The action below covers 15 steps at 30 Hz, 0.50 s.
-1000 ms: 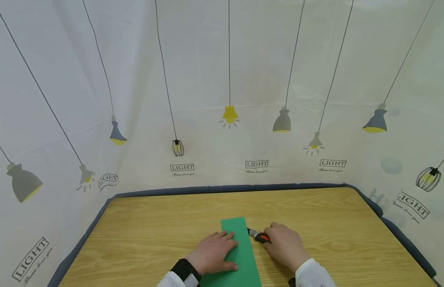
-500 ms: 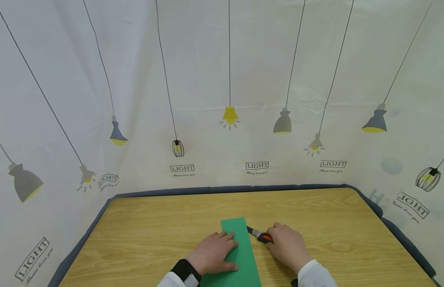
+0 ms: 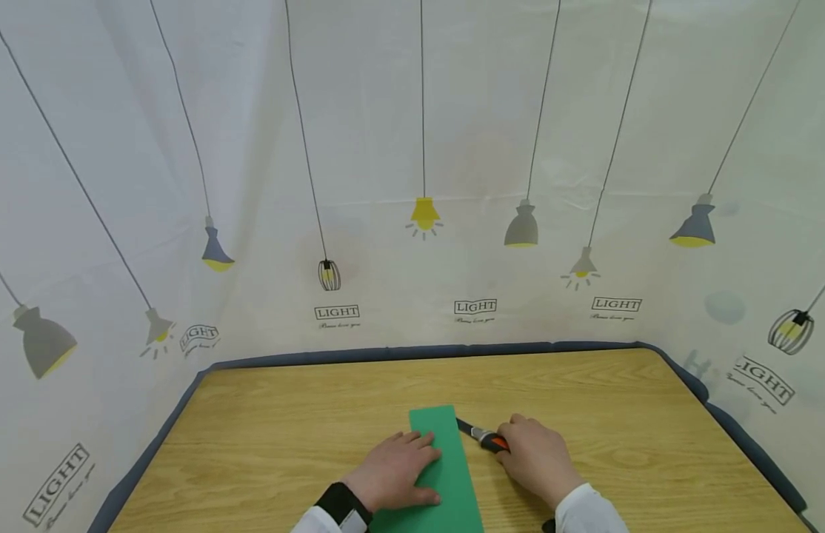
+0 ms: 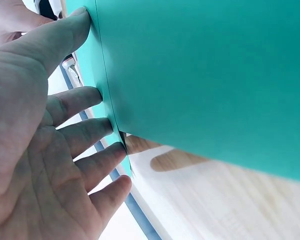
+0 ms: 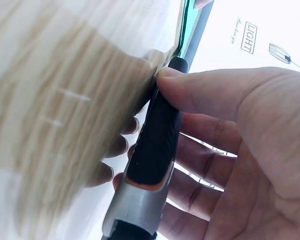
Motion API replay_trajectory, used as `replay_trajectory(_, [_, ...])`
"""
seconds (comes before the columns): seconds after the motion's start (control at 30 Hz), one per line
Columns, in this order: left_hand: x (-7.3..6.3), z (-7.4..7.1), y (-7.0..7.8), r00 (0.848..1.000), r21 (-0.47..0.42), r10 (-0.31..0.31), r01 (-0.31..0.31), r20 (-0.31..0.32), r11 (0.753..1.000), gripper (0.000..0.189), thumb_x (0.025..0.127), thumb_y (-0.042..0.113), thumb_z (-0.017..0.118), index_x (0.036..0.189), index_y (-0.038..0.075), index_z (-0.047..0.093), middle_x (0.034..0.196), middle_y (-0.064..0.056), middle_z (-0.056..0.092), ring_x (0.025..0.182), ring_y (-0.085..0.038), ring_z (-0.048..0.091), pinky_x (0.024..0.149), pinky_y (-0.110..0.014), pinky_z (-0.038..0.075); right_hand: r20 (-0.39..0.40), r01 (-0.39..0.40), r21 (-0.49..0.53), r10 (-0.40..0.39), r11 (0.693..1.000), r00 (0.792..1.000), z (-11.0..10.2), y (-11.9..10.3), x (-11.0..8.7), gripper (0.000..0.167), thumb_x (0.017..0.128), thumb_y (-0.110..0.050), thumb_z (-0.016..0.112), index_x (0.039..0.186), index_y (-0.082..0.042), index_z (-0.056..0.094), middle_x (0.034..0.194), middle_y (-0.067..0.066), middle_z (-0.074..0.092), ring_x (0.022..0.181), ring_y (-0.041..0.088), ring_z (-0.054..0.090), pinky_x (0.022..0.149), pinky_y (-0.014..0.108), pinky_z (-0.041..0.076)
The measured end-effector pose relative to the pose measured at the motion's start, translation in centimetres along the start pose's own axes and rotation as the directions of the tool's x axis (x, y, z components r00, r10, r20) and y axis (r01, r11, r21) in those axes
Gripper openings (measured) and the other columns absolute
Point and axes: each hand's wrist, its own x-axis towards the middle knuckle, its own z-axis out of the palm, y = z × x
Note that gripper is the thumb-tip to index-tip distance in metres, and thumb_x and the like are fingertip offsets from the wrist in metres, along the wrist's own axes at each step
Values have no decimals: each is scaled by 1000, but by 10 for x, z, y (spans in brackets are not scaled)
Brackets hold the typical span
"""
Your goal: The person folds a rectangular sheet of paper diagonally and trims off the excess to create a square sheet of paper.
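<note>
My left hand (image 3: 397,469) rests on a green sheet (image 3: 464,485), its fingers spread. In the left wrist view, a thin dark line runs along the green sheet (image 4: 200,75) near the fingertips, with a narrow dark gap at the corner; it looks like two layers. My right hand (image 3: 532,457) grips a utility knife (image 3: 494,443) with a black, orange and silver body. Its dark front end points left and lies at the sheet's right edge; whether it touches is too small to tell. In the right wrist view the thumb presses the black handle (image 5: 157,135).
The sheet lies on a wood-grain table (image 3: 286,422) bordered by a dark blue edging (image 3: 386,353). White curtains (image 3: 372,148) printed with lamps surround the table on the far side and both flanks.
My right hand has shifted slightly to the right, and more of the knife shows in front of it. The left hand and green sheet stay in place.
</note>
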Motion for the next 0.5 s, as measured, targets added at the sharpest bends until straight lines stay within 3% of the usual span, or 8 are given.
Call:
replay_trajectory(0.23, [0,0,0,1000,2,-2,2,-2,1000,65,82,63,67,137,30,55,149,2,48,138,-22,45,112,-44,39,8,5,1,-5,1000,1000,0,-3,2,21,79,-27,81,96,-17,73,76,-6,55,66,11,48,56,31,41])
replay_trajectory(0.5, [0,1,0,1000,13,0,0,-13,1000,66,82,64,66,137,30,55,149,2,48,138,-23,46,112,-43,39,-42,32,-13,-33,999,999,7,-7,8,19,79,-28,81,93,-19,72,75,-7,55,65,10,48,55,29,40])
